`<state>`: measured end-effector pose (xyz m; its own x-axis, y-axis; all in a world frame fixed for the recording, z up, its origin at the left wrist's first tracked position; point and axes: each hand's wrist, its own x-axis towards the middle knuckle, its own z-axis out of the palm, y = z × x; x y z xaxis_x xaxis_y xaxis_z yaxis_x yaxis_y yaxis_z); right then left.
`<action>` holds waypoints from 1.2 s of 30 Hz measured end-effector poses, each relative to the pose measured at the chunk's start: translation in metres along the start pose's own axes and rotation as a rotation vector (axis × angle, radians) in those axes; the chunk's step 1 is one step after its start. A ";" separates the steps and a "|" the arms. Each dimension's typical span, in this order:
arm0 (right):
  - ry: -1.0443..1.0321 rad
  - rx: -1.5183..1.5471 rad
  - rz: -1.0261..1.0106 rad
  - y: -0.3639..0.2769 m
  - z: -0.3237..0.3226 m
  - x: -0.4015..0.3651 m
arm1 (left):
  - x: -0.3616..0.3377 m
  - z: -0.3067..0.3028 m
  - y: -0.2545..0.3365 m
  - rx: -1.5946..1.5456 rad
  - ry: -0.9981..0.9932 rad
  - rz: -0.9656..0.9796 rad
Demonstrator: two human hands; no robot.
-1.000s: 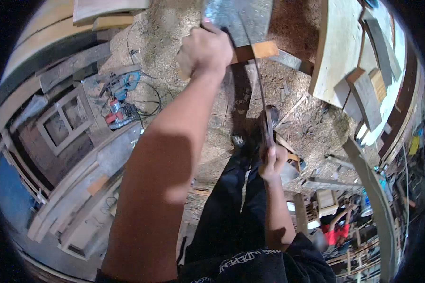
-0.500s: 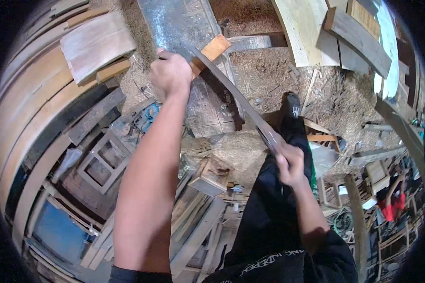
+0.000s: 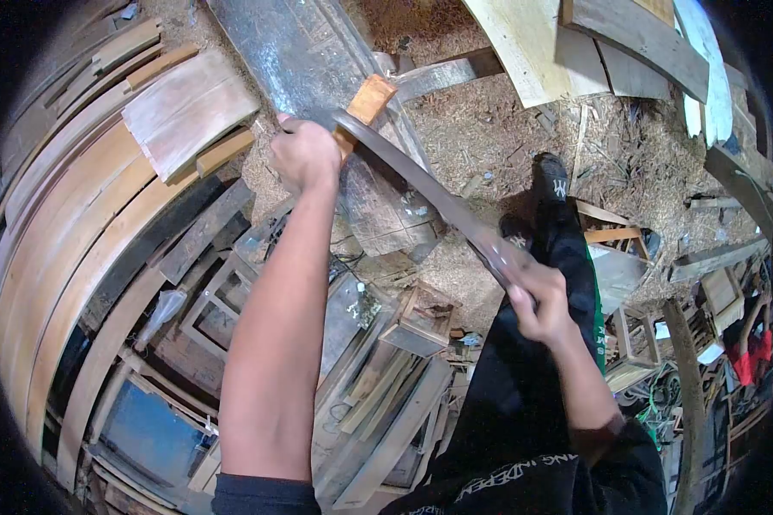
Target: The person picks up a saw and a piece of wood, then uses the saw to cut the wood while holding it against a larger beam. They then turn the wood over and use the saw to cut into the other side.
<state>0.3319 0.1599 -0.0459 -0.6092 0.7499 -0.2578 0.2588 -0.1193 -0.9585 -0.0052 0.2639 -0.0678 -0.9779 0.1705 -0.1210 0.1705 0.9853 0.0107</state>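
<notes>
My right hand grips the handle end of a long handsaw, its blade seen nearly edge-on and slightly blurred. From that hand the blade slants up and left to a short orange-brown wood block, which it crosses. The block lies across a worn, grey workbench. My left hand is closed at the block's near end, pressed down on the bench just left of the blade. Its fingertips and most of what they hold are hidden beneath the hand.
Long curved boards are stacked on the left, with a pale panel on top. Wide planks lie at the upper right. Sawdust covers the floor. A small wooden box stands below the bench. Someone in red is at the far right.
The whole view has shifted and turned a little. My right hand has moved slightly down and right with the handsaw. My left hand stays at the wood block.
</notes>
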 end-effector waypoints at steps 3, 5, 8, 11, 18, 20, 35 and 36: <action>0.112 -0.013 -0.045 -0.013 0.010 0.018 | -0.004 -0.003 0.002 -0.012 -0.013 -0.032; 0.037 -0.031 0.028 -0.014 0.025 0.071 | 0.002 0.000 -0.004 -0.025 -0.042 0.001; -0.010 -0.019 0.017 -0.009 0.038 0.101 | 0.001 0.001 -0.006 -0.038 -0.078 0.012; 0.059 -0.009 -0.060 0.002 0.034 0.057 | 0.003 0.001 -0.003 -0.028 -0.072 -0.010; 0.025 -0.019 -0.027 -0.015 0.017 0.049 | 0.004 0.002 -0.003 -0.009 -0.064 -0.024; -0.033 -0.002 0.029 -0.007 0.025 0.090 | 0.006 0.004 -0.003 -0.020 -0.072 -0.010; 0.022 0.011 0.040 -0.016 0.041 0.117 | 0.001 -0.003 -0.001 -0.061 -0.108 -0.008; 0.000 0.004 0.047 -0.012 0.042 0.113 | 0.004 0.002 -0.004 -0.068 -0.104 -0.009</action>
<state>0.2283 0.2184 -0.0690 -0.5964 0.7435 -0.3025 0.2844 -0.1566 -0.9458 -0.0094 0.2610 -0.0701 -0.9608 0.1634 -0.2239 0.1499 0.9858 0.0762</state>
